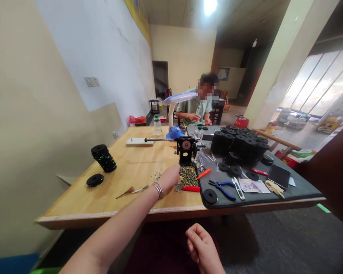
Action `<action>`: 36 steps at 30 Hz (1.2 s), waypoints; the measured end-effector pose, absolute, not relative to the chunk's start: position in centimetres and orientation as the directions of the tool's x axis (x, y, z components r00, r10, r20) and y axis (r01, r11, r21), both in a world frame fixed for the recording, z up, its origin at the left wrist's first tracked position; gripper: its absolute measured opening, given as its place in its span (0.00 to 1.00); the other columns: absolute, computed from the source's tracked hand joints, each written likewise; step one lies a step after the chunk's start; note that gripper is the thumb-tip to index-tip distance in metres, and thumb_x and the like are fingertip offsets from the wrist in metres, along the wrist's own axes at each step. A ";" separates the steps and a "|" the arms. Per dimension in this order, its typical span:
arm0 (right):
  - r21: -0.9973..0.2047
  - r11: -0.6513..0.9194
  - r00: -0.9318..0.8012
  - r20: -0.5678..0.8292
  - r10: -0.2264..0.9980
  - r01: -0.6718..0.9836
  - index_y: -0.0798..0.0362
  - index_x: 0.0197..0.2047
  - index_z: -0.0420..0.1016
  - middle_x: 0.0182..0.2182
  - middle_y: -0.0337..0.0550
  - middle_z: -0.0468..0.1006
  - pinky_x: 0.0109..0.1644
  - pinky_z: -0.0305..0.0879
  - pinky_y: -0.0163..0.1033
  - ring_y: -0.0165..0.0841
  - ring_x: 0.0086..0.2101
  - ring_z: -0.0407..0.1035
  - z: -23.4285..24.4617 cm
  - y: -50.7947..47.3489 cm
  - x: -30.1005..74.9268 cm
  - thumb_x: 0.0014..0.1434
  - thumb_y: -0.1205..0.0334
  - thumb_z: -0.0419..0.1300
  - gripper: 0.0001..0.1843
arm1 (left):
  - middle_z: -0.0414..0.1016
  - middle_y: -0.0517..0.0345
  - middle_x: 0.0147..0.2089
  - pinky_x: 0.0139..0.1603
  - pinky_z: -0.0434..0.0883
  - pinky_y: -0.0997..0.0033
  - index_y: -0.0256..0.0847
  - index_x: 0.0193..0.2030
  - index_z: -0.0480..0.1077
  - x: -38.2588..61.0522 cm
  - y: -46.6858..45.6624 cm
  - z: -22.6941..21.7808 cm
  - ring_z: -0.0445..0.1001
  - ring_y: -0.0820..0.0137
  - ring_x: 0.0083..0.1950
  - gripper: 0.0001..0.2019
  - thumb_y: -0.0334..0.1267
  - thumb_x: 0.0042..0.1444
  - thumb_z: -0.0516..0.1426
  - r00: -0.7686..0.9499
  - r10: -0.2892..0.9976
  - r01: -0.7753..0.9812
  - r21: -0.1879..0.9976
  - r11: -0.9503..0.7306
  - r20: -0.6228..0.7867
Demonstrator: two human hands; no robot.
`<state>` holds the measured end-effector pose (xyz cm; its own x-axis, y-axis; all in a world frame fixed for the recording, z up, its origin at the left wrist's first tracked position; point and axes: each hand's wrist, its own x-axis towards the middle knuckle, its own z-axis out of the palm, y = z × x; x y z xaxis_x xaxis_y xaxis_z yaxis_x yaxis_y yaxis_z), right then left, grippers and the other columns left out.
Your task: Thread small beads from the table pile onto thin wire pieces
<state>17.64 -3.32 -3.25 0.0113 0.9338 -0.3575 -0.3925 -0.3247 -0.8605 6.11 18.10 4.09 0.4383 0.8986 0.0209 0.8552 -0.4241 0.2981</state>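
Note:
My left hand [170,176] reaches across the wooden table [125,182] to the left edge of a pile of small brass-coloured and dark parts [189,177]. Its fingers are hidden from me, so whether they hold anything does not show. Just beyond it stands a black hand-cranked winder with a round dial [186,145] and a long rod pointing left. A red-handled tool [191,188] lies against the near side of the pile. Below the table edge, over my lap, my right hand [201,243] is closed with thumb and forefinger pressed together; anything pinched there is too small to make out.
On the grey mat [260,192] are stacked black foam spools [237,144], blue-handled pliers [224,189], a utility knife [238,188], a banknote [253,186] and a phone [279,176]. More spools [103,158] stand left. A lamp [175,131] stands behind; another person [196,110] sits opposite.

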 end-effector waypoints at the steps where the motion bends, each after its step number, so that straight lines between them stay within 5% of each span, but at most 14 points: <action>1: -0.859 -0.329 0.001 -0.358 0.934 -0.392 0.52 0.25 0.60 0.11 0.25 0.61 0.14 0.32 0.26 0.16 0.11 0.42 -3.5 -3.2 17.7 0.37 0.36 0.67 0.30 | 0.70 0.50 0.53 0.46 0.72 0.56 0.38 0.53 0.66 6.0 18.0 4.1 0.72 0.63 0.48 0.15 0.40 0.60 0.55 0.435 0.900 0.854 0.304 -0.423 0.028; 8: -0.856 -0.329 -0.027 -0.348 0.937 -0.398 0.52 0.24 0.59 0.10 0.25 0.61 0.13 0.31 0.26 0.16 0.10 0.42 -4.2 -2.8 17.8 0.35 0.35 0.67 0.31 | 0.75 0.54 0.40 0.45 0.72 0.63 0.36 0.43 0.71 5.4 17.6 4.5 0.74 0.68 0.42 0.08 0.36 0.61 0.54 0.492 0.871 0.816 0.346 -0.464 0.008; 14: -0.860 -0.320 -0.023 -0.340 0.940 -0.398 0.52 0.25 0.59 0.11 0.25 0.61 0.13 0.31 0.26 0.16 0.10 0.41 -4.2 -2.9 17.7 0.38 0.36 0.67 0.30 | 0.70 0.50 0.53 0.46 0.72 0.56 0.38 0.52 0.66 6.6 17.3 4.2 0.72 0.64 0.48 0.15 0.40 0.60 0.55 0.543 0.836 0.804 0.333 -0.492 -0.076; 21: -0.865 -0.316 0.000 -0.343 0.939 -0.389 0.52 0.25 0.60 0.11 0.26 0.61 0.14 0.31 0.27 0.16 0.10 0.41 -4.1 -3.0 17.9 0.38 0.37 0.67 0.29 | 0.69 0.50 0.53 0.47 0.72 0.56 0.39 0.53 0.66 7.2 17.5 3.6 0.72 0.63 0.48 0.15 0.40 0.60 0.55 0.539 0.835 0.795 0.394 -0.462 -0.107; 25: -0.856 -0.329 -0.003 -0.357 0.934 -0.398 0.52 0.25 0.59 0.11 0.25 0.61 0.14 0.30 0.26 0.16 0.10 0.42 -4.0 -3.0 17.9 0.38 0.37 0.67 0.29 | 0.70 0.50 0.53 0.46 0.72 0.56 0.38 0.52 0.66 7.1 17.4 3.8 0.72 0.64 0.48 0.15 0.40 0.60 0.55 0.524 0.849 0.756 0.497 -0.426 -0.069; 30: -0.863 -0.319 0.010 -0.351 0.936 -0.391 0.52 0.25 0.59 0.11 0.26 0.61 0.13 0.32 0.26 0.16 0.10 0.42 -3.4 -3.1 17.9 0.39 0.37 0.67 0.29 | 0.74 0.53 0.38 0.47 0.68 0.63 0.36 0.38 0.71 6.2 16.1 5.4 0.72 0.66 0.43 0.04 0.32 0.56 0.56 0.436 0.899 0.619 0.710 -0.335 0.045; 36: -0.891 -0.276 -0.039 -0.281 0.959 -0.359 0.52 0.26 0.59 0.13 0.30 0.67 0.13 0.36 0.26 0.17 0.11 0.47 -2.2 -3.9 17.3 0.47 0.41 0.64 0.24 | 0.70 0.60 0.28 0.28 0.66 0.77 0.36 0.37 0.68 3.6 7.2 3.7 0.69 0.75 0.27 0.05 0.35 0.55 0.55 0.409 0.910 0.341 0.936 -0.085 -0.067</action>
<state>17.32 -3.95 -2.22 -0.0394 0.9588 -0.2812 -0.3593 -0.2762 -0.8914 3.57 7.24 3.75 0.4090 0.9101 -0.0669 0.3412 -0.0845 0.9362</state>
